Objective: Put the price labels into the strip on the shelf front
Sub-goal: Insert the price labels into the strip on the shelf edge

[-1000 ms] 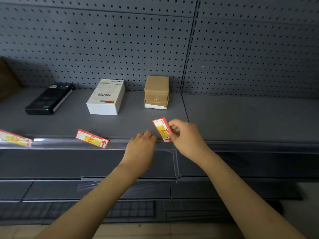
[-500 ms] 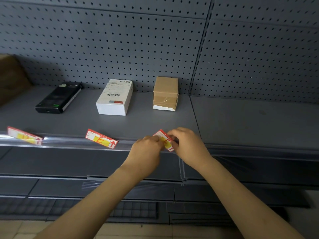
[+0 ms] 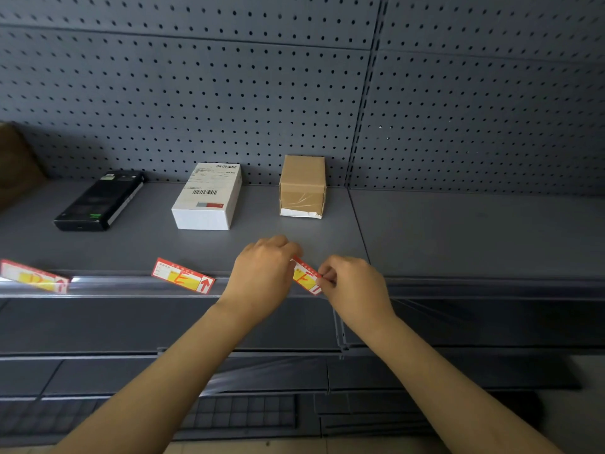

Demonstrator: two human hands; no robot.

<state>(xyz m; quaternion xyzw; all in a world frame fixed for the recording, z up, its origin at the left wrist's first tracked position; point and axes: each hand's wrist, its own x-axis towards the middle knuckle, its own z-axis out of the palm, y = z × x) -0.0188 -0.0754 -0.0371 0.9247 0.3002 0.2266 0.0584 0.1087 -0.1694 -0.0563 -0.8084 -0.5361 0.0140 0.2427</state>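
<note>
pinching a red-and-yellow paper price label (image 3: pixel 306 275) at both ends, left hand (image 3: pixel 262 276) and right hand (image 3: pixel 352 285) held it tilted against the clear plastic strip (image 3: pixel 131 285) on the grey shelf front.

Black handset-like device (image 3: pixel 100 201) lying flat, left on shelf board (image 3: pixel 458 231), angled toward back. White box (image 3: pixel 208 196) with barcode label on top, beside it to right, apart. Brown cardboard box (image 3: pixel 302 186) taped, torn white edge at front, right of white box, near back. Grey pegboard wall (image 3: pixel 229 103) behind, vertical slotted upright (image 3: pixel 366 109) right of centre. Brown object (image 3: pixel 14 158) at far left edge, cut off. Lower shelves (image 3: pixel 98 371) below, dark.
</note>
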